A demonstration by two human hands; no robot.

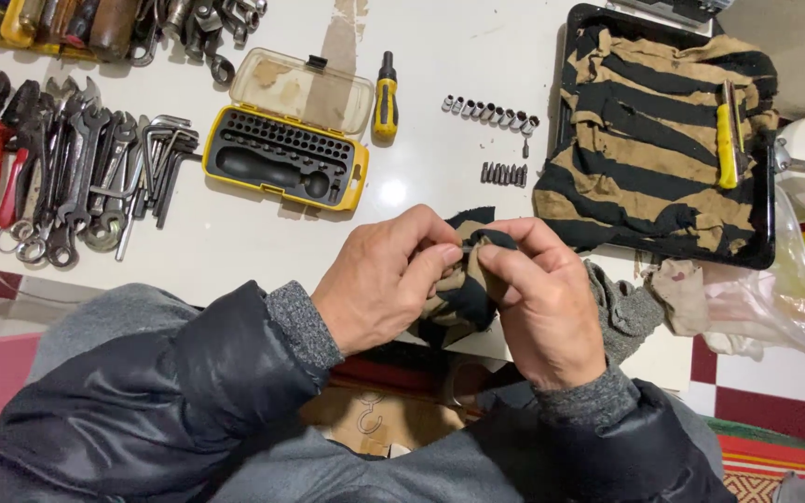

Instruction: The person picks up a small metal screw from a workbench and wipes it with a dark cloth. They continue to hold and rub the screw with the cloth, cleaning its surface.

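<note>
Both hands — left hand (379,279), right hand (538,298) — pinch a striped rag (463,298) at the tabletop's (253,242) near edge, fingers clamped together, apparently rubbing something hidden inside.

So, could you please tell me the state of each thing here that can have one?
Yellow bit case: lid open, lying flat.
Striped cloth: bunched, pinched by both hands.
Left hand: closed on cloth.
Right hand: closed on cloth.
Sockets: lined up in a row.
</note>
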